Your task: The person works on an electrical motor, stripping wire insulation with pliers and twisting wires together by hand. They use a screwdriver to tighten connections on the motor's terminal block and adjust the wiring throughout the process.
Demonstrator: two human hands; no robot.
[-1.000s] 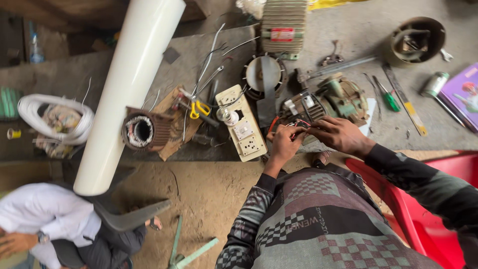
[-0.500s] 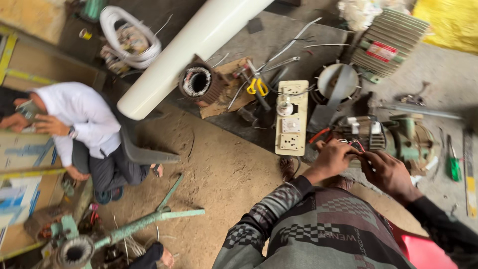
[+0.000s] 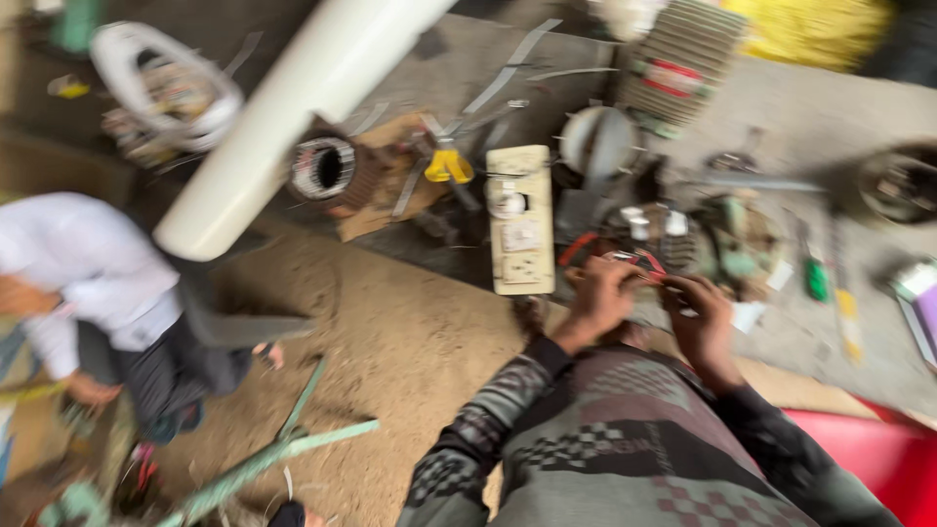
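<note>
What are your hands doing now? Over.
Left hand and right hand both pinching thin red wires. Cream rectangular socket board close beside left hand. Picture blurred.

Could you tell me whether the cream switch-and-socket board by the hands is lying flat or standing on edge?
Lying flat: the cream board shows its whole face, sockets up, on the floor, beside the left hand.

Both hands meet at the near edge of the grey concrete desk (image 3: 468,68): the left hand (image 3: 597,298) just left of the right hand (image 3: 705,317), with thin red and white wires (image 3: 634,262) between them. Just left of the left hand lies a cream rectangular socket board (image 3: 519,220). Beyond it sit yellow-handled scissors (image 3: 449,166), and further left a ribbed round motor stator (image 3: 327,168). A long white plastic pipe (image 3: 303,107) crosses above the stator. Far left, on the sandy floor (image 3: 410,332), another person in a white shirt (image 3: 88,273) crouches.
</note>
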